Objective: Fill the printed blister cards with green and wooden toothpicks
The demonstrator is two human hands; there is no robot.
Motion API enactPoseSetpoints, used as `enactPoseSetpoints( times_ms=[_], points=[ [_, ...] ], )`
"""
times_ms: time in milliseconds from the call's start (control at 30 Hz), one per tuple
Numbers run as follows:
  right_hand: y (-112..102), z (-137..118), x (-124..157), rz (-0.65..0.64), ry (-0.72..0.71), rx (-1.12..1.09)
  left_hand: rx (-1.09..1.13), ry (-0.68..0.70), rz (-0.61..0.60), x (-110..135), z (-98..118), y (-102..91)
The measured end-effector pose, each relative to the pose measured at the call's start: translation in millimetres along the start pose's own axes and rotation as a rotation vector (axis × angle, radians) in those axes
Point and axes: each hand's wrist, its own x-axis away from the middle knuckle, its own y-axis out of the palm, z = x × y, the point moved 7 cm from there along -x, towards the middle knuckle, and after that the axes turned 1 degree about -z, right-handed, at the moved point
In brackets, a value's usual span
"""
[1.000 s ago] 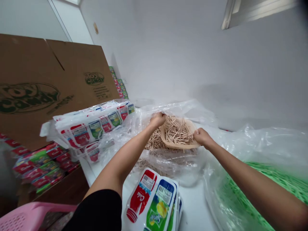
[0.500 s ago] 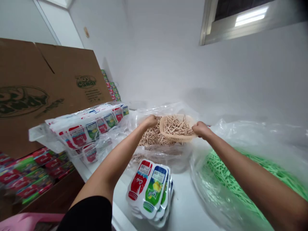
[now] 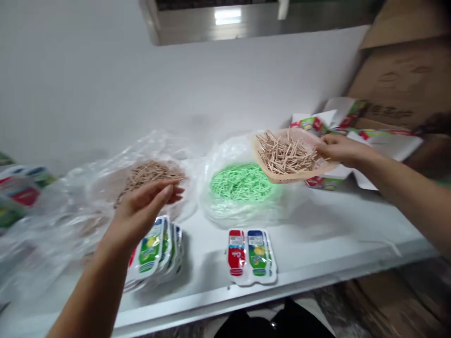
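Basket [image 3: 282,176] of tan sticks [image 3: 283,154] sat in the right hand [image 3: 340,149], upper right of centre in the frame, lifted off the bench [image 3: 317,225] and tilted toward the camera. Fingers were clamped on the basket's right rim, thumb on top. It hung just over the right edge of a clear bag holding green sticks [image 3: 241,182], centre of frame.

Left hand [image 3: 143,211] hovered at lower left of centre, holding nothing, fingers straight and close together, pointing right. It was above a stack of packs [image 3: 158,249] printed red, green and blue. Behind it, a second clear bag [image 3: 88,188] held a loose heap of brown sticks [image 3: 150,172], just beyond the fingertips.

A flat sheet of two packs [image 3: 251,256], one red and one blue-green, lay at the bench's front edge, bottom centre, apart from the stack.

At the right, printed wrappers [image 3: 352,122] lay behind and under the right hand, with a cardboard box [image 3: 398,80] in the upper right corner. More packs [image 3: 17,188] showed blurred at the left edge. White wall ran across the top.
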Motion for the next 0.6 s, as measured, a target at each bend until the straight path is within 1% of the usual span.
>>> enactPoseSetpoints(
  times_ms=[67,100,133,200,233,267,333,400,433,500,533,600],
  points=[
    [-28,53,21,0.021,0.073,-0.020,0.083,0.026,-0.059,29,7,37.6],
    [-38,77,32,0.034,0.110,-0.026,0.124,0.024,-0.085,42,7,57.5],
    [-46,101,43,0.049,0.144,-0.030,0.152,0.010,-0.141,53,5,80.2],
    [-53,144,62,0.072,0.203,-0.036,0.219,-0.029,-0.287,69,1,128.3],
    [-52,163,70,0.077,0.228,-0.037,0.257,-0.051,-0.367,76,-1,152.4],
    [-49,180,78,0.075,0.256,-0.035,0.285,-0.081,-0.446,83,-3,175.7],
    [-35,206,89,0.058,0.309,-0.028,0.326,-0.124,-0.598,96,-4,218.9],
    [-13,223,94,0.031,0.350,-0.024,0.332,-0.136,-0.709,109,-2,254.3],
    [-1,229,94,0.015,0.359,-0.024,0.321,-0.133,-0.752,115,0,268.8],
    [21,236,91,-0.020,0.350,-0.031,0.285,-0.112,-0.818,124,3,290.7],
    [29,239,90,-0.040,0.330,-0.038,0.264,-0.101,-0.840,127,4,298.0],
    [39,247,88,-0.081,0.274,-0.041,0.231,-0.091,-0.860,130,3,305.6]
  ],
)
